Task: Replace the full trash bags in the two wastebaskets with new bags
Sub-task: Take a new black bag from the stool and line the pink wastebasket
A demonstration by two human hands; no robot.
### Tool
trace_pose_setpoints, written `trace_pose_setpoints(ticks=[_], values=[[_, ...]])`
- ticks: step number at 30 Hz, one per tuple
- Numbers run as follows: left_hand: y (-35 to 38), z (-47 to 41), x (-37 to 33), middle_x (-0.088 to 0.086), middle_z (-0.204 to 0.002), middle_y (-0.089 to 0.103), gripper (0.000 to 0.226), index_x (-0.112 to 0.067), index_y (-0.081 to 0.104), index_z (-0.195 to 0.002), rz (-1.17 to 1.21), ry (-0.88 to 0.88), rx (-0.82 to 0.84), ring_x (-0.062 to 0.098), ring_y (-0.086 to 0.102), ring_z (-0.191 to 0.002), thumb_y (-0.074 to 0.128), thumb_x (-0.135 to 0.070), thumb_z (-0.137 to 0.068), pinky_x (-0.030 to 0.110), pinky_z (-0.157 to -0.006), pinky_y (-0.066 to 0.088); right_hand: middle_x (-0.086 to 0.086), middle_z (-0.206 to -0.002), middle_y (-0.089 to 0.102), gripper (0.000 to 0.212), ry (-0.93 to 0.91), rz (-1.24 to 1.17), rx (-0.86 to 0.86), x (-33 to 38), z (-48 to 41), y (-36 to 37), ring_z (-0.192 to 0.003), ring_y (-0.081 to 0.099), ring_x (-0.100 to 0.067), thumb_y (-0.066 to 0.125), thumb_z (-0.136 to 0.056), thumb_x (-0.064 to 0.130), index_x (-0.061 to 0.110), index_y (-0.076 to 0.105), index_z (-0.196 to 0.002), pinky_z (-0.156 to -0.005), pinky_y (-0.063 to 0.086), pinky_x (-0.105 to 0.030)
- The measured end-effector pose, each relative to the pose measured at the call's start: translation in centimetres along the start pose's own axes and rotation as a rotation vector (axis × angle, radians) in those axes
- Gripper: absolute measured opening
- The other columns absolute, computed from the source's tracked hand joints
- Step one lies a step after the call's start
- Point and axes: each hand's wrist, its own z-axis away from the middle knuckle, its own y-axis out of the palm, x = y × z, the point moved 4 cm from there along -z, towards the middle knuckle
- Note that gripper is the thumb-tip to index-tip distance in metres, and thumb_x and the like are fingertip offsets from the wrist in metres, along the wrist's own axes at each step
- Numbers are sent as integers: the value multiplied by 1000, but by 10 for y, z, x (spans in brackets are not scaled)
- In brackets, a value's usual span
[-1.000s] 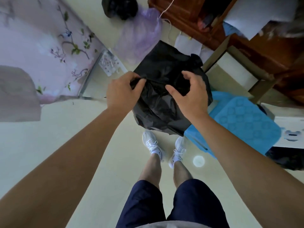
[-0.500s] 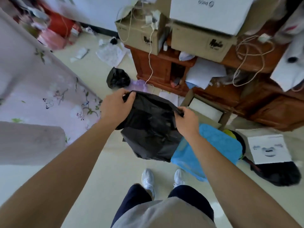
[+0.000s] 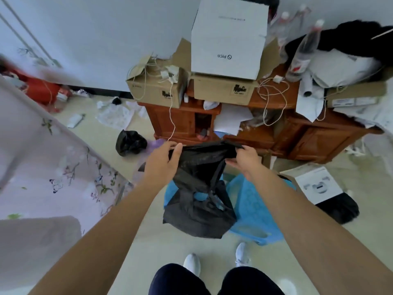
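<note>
An empty black trash bag (image 3: 200, 201) hangs in the air in front of me, its top edge stretched between both hands. My left hand (image 3: 162, 165) pinches the left end of that edge, and my right hand (image 3: 244, 159) grips the right end. A tied, full black bag (image 3: 129, 142) lies on the floor by the cabinet, with a purple bag (image 3: 156, 143) beside it. No wastebasket can be made out for certain.
A blue plastic stool (image 3: 253, 207) stands right behind the hanging bag. A wooden cabinet (image 3: 297, 139) piled with cardboard boxes (image 3: 228, 39), cables and bottles fills the back. A floral-sheeted bed (image 3: 53, 158) is at left. Papers litter the floor; a white box (image 3: 316, 185) lies at right.
My head has tilted up, bringing the cabinet top and wall into view. The hands have spread farther apart, pulling the bag's top edge taut and letting the bag hang longer.
</note>
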Motion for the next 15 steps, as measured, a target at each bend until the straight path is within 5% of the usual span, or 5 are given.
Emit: trace_pose_setpoints(ticks=[5,10,15], values=[[89,46,94,8,-107,63,49,-16,57,-117,-69,-153,126,30,57,-101,29,-51,-97,45,-88,47,-15,-115,67,32,77,-28,-42,-66,-45,19,-92,71,-26,35,-103,1,7,57,-125,-70,60,-32],[169,96,162,19,-121,54,36,-1,53,-123,14,-579,97,39,52,-112,44,-24,-96,51,-95,45,-13,-120,65,30,79,58,46,-113,-83,34,-104,68,-28,35,-104,5,12,58,-122,-85,60,-38],[238,134,168,8,-122,55,61,0,48,-127,411,-902,-39,26,50,-114,29,-50,-97,41,-101,39,-11,-118,66,27,36,56,22,-143,-112,36,-104,67,-27,36,-103,7,19,57,-115,-80,62,-36]])
